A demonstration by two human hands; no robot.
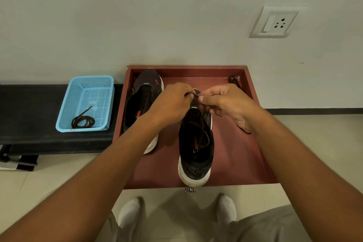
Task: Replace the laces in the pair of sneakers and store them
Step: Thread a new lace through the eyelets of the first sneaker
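We pinch lace (204, 137) with left hand (172, 102) and right hand (225, 102) fingers over near sneaker (196, 155) in tray (245, 153).

We see a red tray (255, 155) on the pale floor (59, 173) against the wall, with two dark sneakers, one at left (145, 92) and one at centre (196, 155), and a loose lace (234, 81) in its far right corner. Beside it, a black bench (29, 116) carries a blue basket (86, 102) with a coiled lace (83, 121).
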